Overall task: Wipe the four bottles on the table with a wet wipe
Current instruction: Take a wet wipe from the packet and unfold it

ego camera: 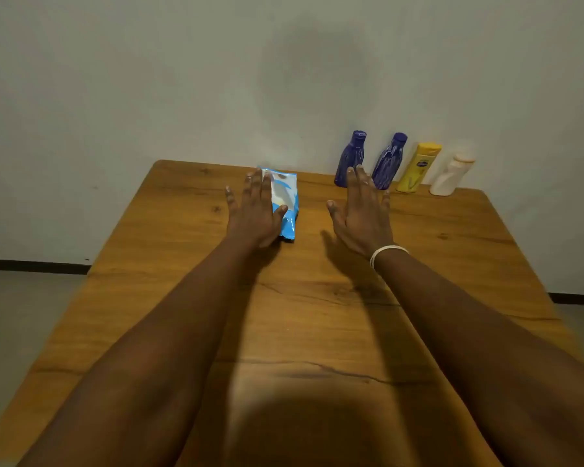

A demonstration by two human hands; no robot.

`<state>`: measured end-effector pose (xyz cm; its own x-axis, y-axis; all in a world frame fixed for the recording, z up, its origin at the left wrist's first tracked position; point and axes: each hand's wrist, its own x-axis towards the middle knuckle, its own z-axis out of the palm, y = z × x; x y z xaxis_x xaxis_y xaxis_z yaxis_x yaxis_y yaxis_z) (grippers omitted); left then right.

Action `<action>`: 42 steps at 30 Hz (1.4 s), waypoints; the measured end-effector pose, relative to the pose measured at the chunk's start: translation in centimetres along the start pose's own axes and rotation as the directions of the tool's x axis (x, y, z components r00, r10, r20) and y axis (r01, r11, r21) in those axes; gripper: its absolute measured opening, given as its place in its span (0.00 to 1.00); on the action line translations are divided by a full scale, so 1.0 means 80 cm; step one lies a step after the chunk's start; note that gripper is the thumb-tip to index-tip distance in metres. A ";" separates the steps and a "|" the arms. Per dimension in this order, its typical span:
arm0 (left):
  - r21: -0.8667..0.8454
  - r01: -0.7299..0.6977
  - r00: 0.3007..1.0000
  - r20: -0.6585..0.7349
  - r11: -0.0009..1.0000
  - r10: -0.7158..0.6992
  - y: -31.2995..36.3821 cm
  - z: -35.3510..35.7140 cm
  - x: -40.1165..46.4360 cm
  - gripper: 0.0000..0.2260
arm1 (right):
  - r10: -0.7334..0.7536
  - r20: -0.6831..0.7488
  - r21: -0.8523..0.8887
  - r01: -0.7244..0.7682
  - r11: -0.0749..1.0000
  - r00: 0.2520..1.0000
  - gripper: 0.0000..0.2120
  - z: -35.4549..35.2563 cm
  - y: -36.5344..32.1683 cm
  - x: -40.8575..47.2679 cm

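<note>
Along the far right edge of the wooden table [182, 298] stand a row of bottles against the wall: a dark blue bottle [350, 156], a second blue bottle [390, 161], a yellow bottle [418, 167] and a white bottle [451, 175]. A blue and white wet wipe pack [288, 200] lies flat near the far middle. My left hand [255, 214] is flat and open over the pack's left side, hiding part of it. My right hand [363, 210] hovers open, fingers spread, just in front of the two blue bottles, holding nothing.
A pale wall [182, 79] rises right behind the table's far edge. Grey floor [21, 315] shows to the left and right of the table. A white bracelet [386, 252] circles my right wrist.
</note>
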<state>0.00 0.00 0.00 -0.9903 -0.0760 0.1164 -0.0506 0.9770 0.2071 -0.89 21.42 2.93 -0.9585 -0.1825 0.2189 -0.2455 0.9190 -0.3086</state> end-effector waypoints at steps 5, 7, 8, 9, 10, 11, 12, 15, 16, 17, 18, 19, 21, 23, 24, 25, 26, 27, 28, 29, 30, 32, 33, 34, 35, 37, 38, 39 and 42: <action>-0.111 0.066 0.998 0.020 0.992 -0.065 -0.002 0.022 0.002 0.29 | -0.010 -0.012 0.013 0.010 1.000 1.000 0.31 0.022 0.007 -0.019; -0.170 0.094 0.995 0.044 0.981 -0.088 0.001 0.033 -0.005 0.27 | -0.018 -0.014 0.021 0.019 1.000 1.000 0.31 0.026 0.009 -0.031; -0.189 0.107 0.994 0.048 0.976 -0.099 0.003 0.038 -0.009 0.26 | -0.023 -0.013 0.021 0.024 1.000 1.000 0.30 0.027 0.009 -0.037; -0.190 0.116 0.993 0.044 0.975 -0.110 0.004 0.043 -0.013 0.25 | -0.025 -0.008 0.018 0.025 1.000 1.000 0.30 0.027 0.010 -0.042; -0.185 0.119 0.993 0.034 0.976 -0.114 0.006 0.046 -0.018 0.23 | -0.029 -0.006 0.016 0.029 0.999 1.000 0.29 0.027 0.010 -0.047; -0.183 0.118 0.993 0.023 0.976 -0.116 0.008 0.048 -0.023 0.21 | -0.031 -0.004 0.019 0.032 0.999 0.999 0.28 0.027 0.010 -0.051; -0.187 0.117 0.993 0.011 0.975 -0.117 0.009 0.049 -0.030 0.20 | -0.034 -0.009 0.026 0.034 0.999 0.999 0.27 0.027 0.010 -0.056; -0.204 0.128 0.991 -0.008 0.971 -0.132 0.010 0.046 -0.055 0.22 | -0.067 -0.023 0.053 0.069 0.996 0.997 0.23 0.021 0.001 -0.066; -0.216 0.130 0.991 -0.011 0.968 -0.135 0.011 0.045 -0.065 0.23 | -0.083 -0.027 0.077 0.085 0.993 0.996 0.22 0.020 -0.004 -0.068; -0.223 0.127 0.991 -0.013 0.967 -0.133 0.011 0.042 -0.076 0.24 | -0.096 -0.019 0.102 0.097 0.990 0.995 0.20 0.018 -0.012 -0.070; -0.228 0.119 0.992 -0.012 0.966 -0.125 0.010 0.038 -0.087 0.25 | -0.114 -0.008 0.132 0.114 0.985 0.993 0.18 0.016 -0.021 -0.071; -0.229 0.113 0.993 -0.012 0.967 -0.118 0.008 0.034 -0.100 0.25 | -0.137 0.012 0.162 0.134 0.978 0.990 0.17 0.015 -0.032 -0.072; -0.226 0.102 0.994 -0.018 0.969 -0.109 0.004 0.025 -0.124 0.26 | -0.191 0.067 0.241 0.169 0.956 0.979 0.14 0.013 -0.054 -0.073; -0.243 0.091 0.994 -0.030 0.966 -0.101 0.000 0.016 -0.151 0.26 | -0.235 0.135 0.323 0.181 0.929 0.963 0.12 0.012 -0.078 -0.076; -0.256 0.087 0.994 -0.036 0.963 -0.100 -0.001 0.013 -0.164 0.26 | -0.244 0.157 0.355 0.176 0.918 0.957 0.12 0.014 -0.089 -0.079; -0.268 0.090 0.994 -0.042 0.959 -0.104 -0.003 0.009 -0.178 0.26 | -0.240 0.175 0.377 0.160 0.912 0.955 0.12 0.016 -0.101 -0.084; -0.280 0.092 0.993 -0.048 0.956 -0.110 -0.005 0.006 -0.189 0.26 | -0.231 0.192 0.389 0.142 0.910 0.954 0.13 0.019 -0.111 -0.087; -0.292 0.096 0.992 -0.049 0.952 -0.115 -0.007 0.003 -0.201 0.27 | -0.223 0.218 0.377 0.129 0.917 0.950 0.14 0.022 -0.122 -0.092; -0.303 0.097 0.992 -0.050 0.948 -0.117 -0.010 0.002 -0.212 0.29 | -0.219 0.250 0.339 0.127 0.932 0.943 0.15 0.028 -0.132 -0.097; -0.311 0.097 0.992 -0.047 0.945 -0.118 -0.014 0.001 -0.222 0.31 | -0.215 0.289 0.275 0.135 0.952 0.933 0.15 0.035 -0.143 -0.101; -0.321 0.098 0.992 -0.047 0.942 -0.119 -0.018 0.000 -0.230 0.32 | -0.209 0.325 0.207 0.145 0.967 0.922 0.15 0.043 -0.152 -0.106; -0.348 0.095 0.992 -0.045 0.933 -0.118 -0.028 -0.001 -0.241 0.31 | -0.183 0.343 0.099 0.158 0.982 0.921 0.10 0.056 -0.168 -0.113; -0.359 0.094 0.993 -0.040 0.928 -0.116 -0.035 -0.002 -0.246 0.31 | -0.160 0.338 0.072 0.144 0.987 0.927 0.07 0.061 -0.177 -0.116; -0.367 0.095 0.993 -0.034 0.925 -0.116 -0.041 -0.004 -0.250 0.31 | -0.145 0.330 0.060 0.133 0.989 0.933 0.06 0.065 -0.185 -0.118; -0.373 0.098 0.993 -0.028 0.923 -0.117 -0.048 -0.007 -0.254 0.32 | -0.131 0.323 0.049 0.121 0.991 0.937 0.08 0.068 -0.194 -0.119; -0.387 0.099 0.993 -0.019 0.917 -0.115 -0.057 -0.012 -0.259 0.34 | -0.097 0.318 0.044 0.087 0.995 0.943 0.12 0.071 -0.205 -0.119; -0.397 0.100 0.993 -0.018 0.912 -0.117 -0.062 -0.015 -0.262 0.34 | -0.079 0.320 0.041 0.069 0.997 0.944 0.12 0.073 -0.208 -0.118; -0.405 0.099 0.993 -0.019 0.909 -0.117 -0.067 -0.019 -0.265 0.34 | -0.057 0.327 0.032 0.049 0.998 0.943 0.12 0.071 -0.213 -0.118; -0.397 0.079 0.996 -0.012 0.915 -0.091 -0.076 -0.024 -0.269 0.34 | 0.057 0.358 0.072 -0.089 0.993 0.932 0.16 0.067 -0.216 -0.113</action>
<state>21.83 -4.71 -1.90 -0.9799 -0.1672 0.1088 -0.0731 0.8086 0.5838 11.21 5.30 1.30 -0.9593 -0.2425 -0.1449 -0.1691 0.9038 -0.3930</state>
